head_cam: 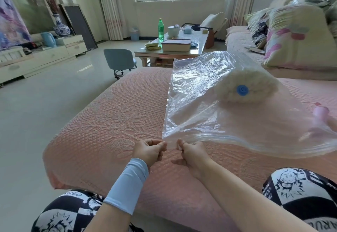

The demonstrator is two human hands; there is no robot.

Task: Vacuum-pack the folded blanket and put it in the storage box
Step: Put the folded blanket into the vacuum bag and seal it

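A person appeared to be starting the sealing step on a clear vacuum bag (200,89) lying on a pink sofa cushion (109,122). The left hand (150,148) and right hand (191,151) were close together, each pinching the zip strip (237,138) at its near corner between thumb and curled fingers. The folded cream blanket (259,86) lay inside the bag, well beyond the hands, under the blue valve (242,90). The next move would likely call for pressing the strip closed rightwards along its whole length.

Green bottle (160,29) on the coffee table (199,40), blue chair (119,59) beside it, blue-and-white vase (61,27) far left.
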